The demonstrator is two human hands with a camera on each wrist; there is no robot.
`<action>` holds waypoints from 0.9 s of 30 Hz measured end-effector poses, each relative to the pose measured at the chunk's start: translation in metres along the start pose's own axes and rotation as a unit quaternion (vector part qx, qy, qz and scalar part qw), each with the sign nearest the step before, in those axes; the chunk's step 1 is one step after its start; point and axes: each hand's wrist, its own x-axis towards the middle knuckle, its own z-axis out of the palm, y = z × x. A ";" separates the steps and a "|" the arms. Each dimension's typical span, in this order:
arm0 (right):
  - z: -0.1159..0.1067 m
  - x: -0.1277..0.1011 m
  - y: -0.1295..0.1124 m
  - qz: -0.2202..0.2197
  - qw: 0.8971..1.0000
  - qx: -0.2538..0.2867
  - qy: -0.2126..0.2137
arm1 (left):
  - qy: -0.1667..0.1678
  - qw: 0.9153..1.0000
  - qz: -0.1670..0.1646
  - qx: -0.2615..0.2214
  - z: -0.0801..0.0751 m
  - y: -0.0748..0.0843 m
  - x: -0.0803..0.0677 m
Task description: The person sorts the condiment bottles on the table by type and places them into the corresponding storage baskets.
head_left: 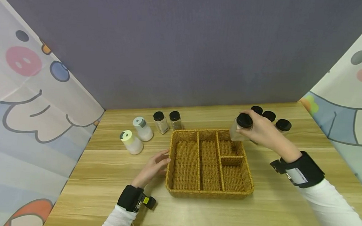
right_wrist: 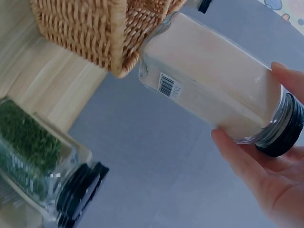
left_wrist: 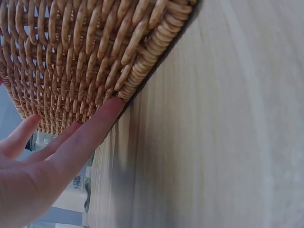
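My right hand (head_left: 264,131) pinches a square glass spice jar (right_wrist: 209,78) near its neck. The jar has a black lid and pale powder inside, with a barcode label low on one side. In the head view it is over the back right compartment of a woven basket (head_left: 208,194), its base near the rim. The straight fingers of my left hand (head_left: 152,167) touch the basket's left side wall. Four compartments divide the basket, and nothing lies in those I can see into.
Behind my right hand stand black-lidded jars (head_left: 283,125), one holding green dried herbs (right_wrist: 28,147). Left of the basket are two black-lidded jars (head_left: 161,123) and two white shakers, one with a yellow-green lid (head_left: 131,143). A grey wall (head_left: 184,58) closes off the table's back.
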 end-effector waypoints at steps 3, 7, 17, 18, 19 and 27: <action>0.005 0.002 -0.001 0.000 1.000 0.014 -0.006 | 0.001 1.000 -0.002 0.000 0.000 0.000 0.000; 0.012 0.004 0.001 -0.015 1.000 0.020 -0.002 | 0.000 1.000 0.001 0.002 0.000 0.000 0.000; 0.023 0.007 0.003 -0.006 0.999 0.030 -0.025 | 0.001 1.000 -0.006 -0.003 0.000 0.000 0.000; 0.023 0.008 0.003 -0.001 0.999 0.030 -0.031 | 0.000 1.000 -0.006 -0.002 0.000 0.000 0.001; 0.024 0.008 0.002 0.003 0.999 0.031 -0.036 | -0.001 1.000 -0.006 -0.001 0.000 0.000 0.001; 0.028 0.012 0.003 0.013 0.998 0.027 -0.056 | 0.005 1.000 -0.004 -0.007 0.001 0.001 0.000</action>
